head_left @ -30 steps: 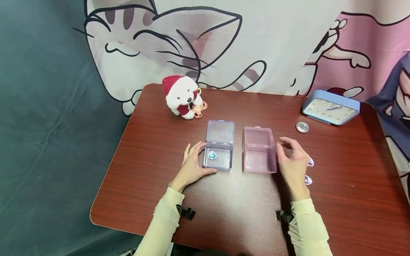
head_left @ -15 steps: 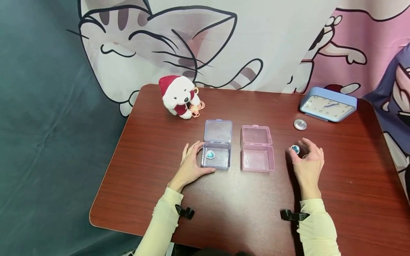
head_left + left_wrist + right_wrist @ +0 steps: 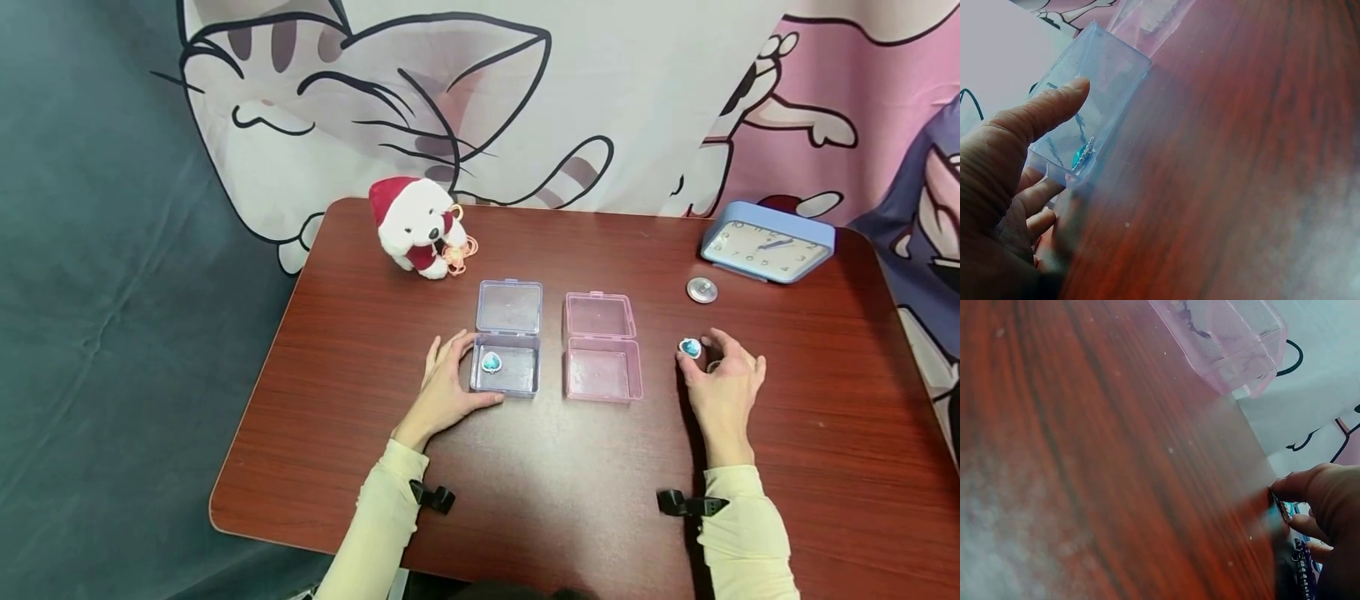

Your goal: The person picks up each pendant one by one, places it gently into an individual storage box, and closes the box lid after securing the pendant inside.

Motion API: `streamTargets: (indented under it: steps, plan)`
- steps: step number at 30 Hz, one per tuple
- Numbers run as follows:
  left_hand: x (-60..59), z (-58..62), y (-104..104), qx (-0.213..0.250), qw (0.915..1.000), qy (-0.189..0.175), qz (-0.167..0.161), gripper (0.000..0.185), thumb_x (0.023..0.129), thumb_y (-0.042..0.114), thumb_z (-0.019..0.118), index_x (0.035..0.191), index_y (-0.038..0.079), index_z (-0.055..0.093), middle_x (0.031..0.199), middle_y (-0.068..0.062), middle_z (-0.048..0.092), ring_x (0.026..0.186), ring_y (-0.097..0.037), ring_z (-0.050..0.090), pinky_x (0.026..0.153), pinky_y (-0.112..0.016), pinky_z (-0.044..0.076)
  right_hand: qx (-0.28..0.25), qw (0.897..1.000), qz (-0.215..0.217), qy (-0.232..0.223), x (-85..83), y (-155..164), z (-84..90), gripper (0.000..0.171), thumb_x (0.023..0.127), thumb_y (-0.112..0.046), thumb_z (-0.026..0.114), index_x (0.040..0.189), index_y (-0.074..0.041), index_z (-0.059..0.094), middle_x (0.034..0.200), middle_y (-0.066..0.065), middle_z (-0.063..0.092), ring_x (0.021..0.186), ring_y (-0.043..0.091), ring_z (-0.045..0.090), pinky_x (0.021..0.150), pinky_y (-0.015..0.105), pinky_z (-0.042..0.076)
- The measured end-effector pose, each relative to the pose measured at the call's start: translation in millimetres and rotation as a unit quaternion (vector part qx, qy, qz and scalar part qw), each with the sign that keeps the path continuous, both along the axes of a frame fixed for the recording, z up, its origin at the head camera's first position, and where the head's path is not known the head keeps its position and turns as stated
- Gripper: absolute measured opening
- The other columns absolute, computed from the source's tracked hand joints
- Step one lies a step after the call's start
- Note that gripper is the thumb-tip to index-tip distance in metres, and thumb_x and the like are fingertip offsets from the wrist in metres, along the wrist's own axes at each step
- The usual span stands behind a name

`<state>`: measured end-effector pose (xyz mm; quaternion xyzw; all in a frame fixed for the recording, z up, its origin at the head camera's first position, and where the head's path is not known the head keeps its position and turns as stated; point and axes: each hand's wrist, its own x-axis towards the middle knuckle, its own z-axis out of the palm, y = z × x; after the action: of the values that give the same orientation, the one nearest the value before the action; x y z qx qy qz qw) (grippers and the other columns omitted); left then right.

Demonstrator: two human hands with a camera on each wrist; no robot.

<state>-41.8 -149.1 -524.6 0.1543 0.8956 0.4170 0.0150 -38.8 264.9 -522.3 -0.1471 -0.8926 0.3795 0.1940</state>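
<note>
My left hand [image 3: 459, 375] grips the near left corner of a clear blue box [image 3: 517, 377], thumb along the front and fingers on the left side. Its lid [image 3: 510, 307] lies open behind it. A teal gem [image 3: 492, 362] rests inside; the left wrist view shows this gem [image 3: 1080, 156] beside my thumb [image 3: 1041, 115]. An open pink box [image 3: 603, 371] stands just to the right, with nothing visible inside. Further right, my right hand [image 3: 701, 357] pinches a second teal gem [image 3: 690, 347] just above the table. In the right wrist view a purple jewelled piece [image 3: 1302, 569] lies under that hand [image 3: 1325, 500].
All of this sits on a red-brown wooden table [image 3: 570, 492]. At the back left sits a white plush dog [image 3: 415, 225] in a red hat. A blue clock [image 3: 767, 246] lies at the back right, with a small silver disc [image 3: 701, 290] in front of it. A cartoon cloth hangs behind.
My right hand moved rightward from the pink box's side and now pinches a teal gem. The purple gems once beside it are covered by it. The left hand stayed on the blue box.
</note>
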Motion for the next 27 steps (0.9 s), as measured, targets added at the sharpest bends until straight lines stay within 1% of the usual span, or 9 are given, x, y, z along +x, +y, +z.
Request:
streamTargets:
  steps: [5,10,17,22,27]
  plan:
    - [0.5,-0.6,-1.9,0.000,1.0000,0.001,0.004,0.104,0.069,0.038,0.100,0.153,0.010,0.045,0.153,-0.010,0.058,0.154,-0.026,0.036,0.130,-0.049,0.001,-0.001,1.000,0.004,0.004,-1.5,-1.1,-1.2,0.045,0.085,-0.004,0.083,0.126,0.007,0.068,0.108,0.031,0.072,0.116,0.046,0.056,0.127,0.063,0.005]
    - [-0.6,-0.3,-0.7,-0.006,1.0000,-0.005,0.001,0.104,0.070,0.040,0.099,0.154,0.012,0.044,0.154,-0.007,0.056,0.155,-0.025,0.035,0.131,-0.047,0.001,0.014,1.000,0.003,0.002,-1.9,-0.9,2.1,0.042,0.085,-0.005,0.081,0.123,0.007,0.069,0.104,0.030,0.072,0.116,0.048,0.057,0.127,0.062,0.007]
    - [0.1,0.0,-0.5,-0.003,1.0000,0.006,0.001,0.104,0.068,0.037,0.100,0.153,0.011,0.045,0.153,-0.009,0.057,0.154,-0.029,0.037,0.130,-0.052,0.003,0.024,1.000,0.004,0.004,-0.9,-2.5,3.3,0.040,0.084,-0.007,0.078,0.120,0.008,0.070,0.102,0.029,0.073,0.116,0.048,0.057,0.126,0.062,0.010]
    - [0.6,0.9,-0.7,-0.003,1.0000,0.005,0.000,0.104,0.069,0.038,0.100,0.153,0.011,0.045,0.153,-0.010,0.058,0.154,-0.029,0.037,0.130,-0.052,0.003,0.023,0.999,0.005,0.036,-1.4,-7.6,7.6,0.042,0.083,-0.006,0.081,0.121,0.009,0.071,0.104,0.030,0.072,0.116,0.048,0.058,0.126,0.061,0.013]
    - [0.1,0.8,-0.3,-0.006,0.9999,0.008,-0.001,0.105,0.069,0.038,0.100,0.153,0.010,0.045,0.153,-0.010,0.058,0.154,-0.029,0.037,0.130,-0.052,0.003,0.001,0.997,0.019,0.070,-0.2,-17.8,16.8,0.044,0.083,-0.005,0.083,0.123,0.009,0.070,0.107,0.030,0.072,0.120,0.048,0.057,0.127,0.059,0.017]
